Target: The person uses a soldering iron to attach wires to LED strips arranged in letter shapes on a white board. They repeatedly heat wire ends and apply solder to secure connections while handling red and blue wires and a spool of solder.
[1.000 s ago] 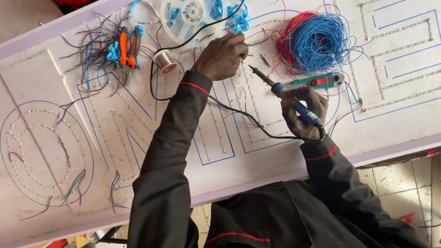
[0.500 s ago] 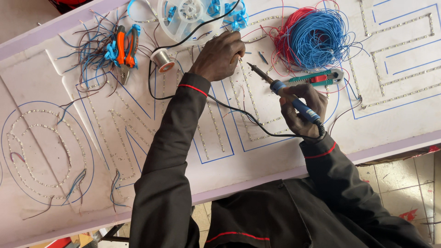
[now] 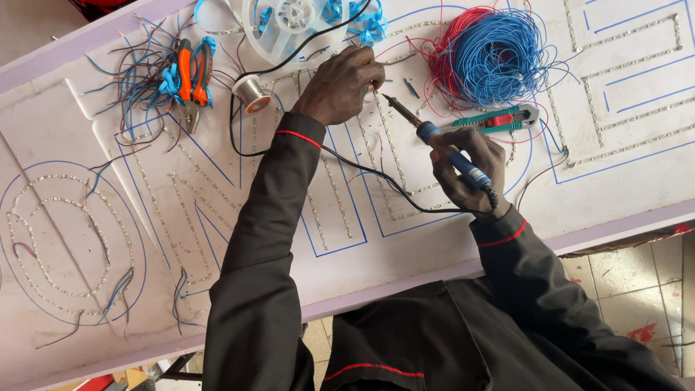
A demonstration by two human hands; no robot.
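Your right hand (image 3: 467,170) is wrapped around the blue handle of the soldering iron (image 3: 434,139), tip angled up-left toward your left hand (image 3: 342,85). Left hand is curled, fingertips pinched down on an LED strip (image 3: 391,141) on the white sign board (image 3: 622,188); what they pinch is too small to tell. Relative to the iron: wire bundle (image 3: 499,54), red and blue, lies just above-right; utility knife (image 3: 499,119) just right; solder spool (image 3: 251,93) well left; orange pliers (image 3: 192,76) farther left.
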